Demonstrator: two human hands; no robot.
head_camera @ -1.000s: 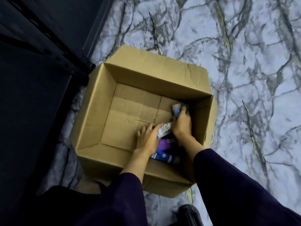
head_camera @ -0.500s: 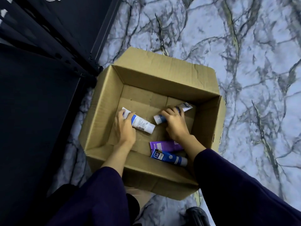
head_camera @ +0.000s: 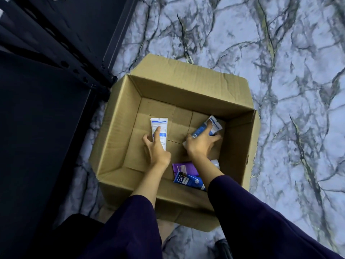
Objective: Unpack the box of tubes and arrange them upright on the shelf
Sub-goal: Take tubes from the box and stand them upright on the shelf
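An open cardboard box [head_camera: 119, 116] sits on the marble floor. Inside it, my left hand [head_camera: 156, 148] grips a white tube with a blue band [head_camera: 162, 128], its flat end pointing away from me. My right hand [head_camera: 200, 144] holds a blue and white tube [head_camera: 212, 124] near the box's right wall. A purple tube [head_camera: 186, 168] and a dark blue tube [head_camera: 188, 181] lie on the box bottom near the front wall, partly under my right forearm. The dark shelf [head_camera: 46, 113] stands at the left.
The shelf's black metal post [head_camera: 104, 71] touches the box's back left corner. Marble-patterned floor [head_camera: 280, 71] spreads behind and to the right of the box. My dark sleeves fill the bottom of the view.
My left hand has turned its white tube from lying across to pointing away from me. My right hand has lifted its blue and white tube slightly to the right.
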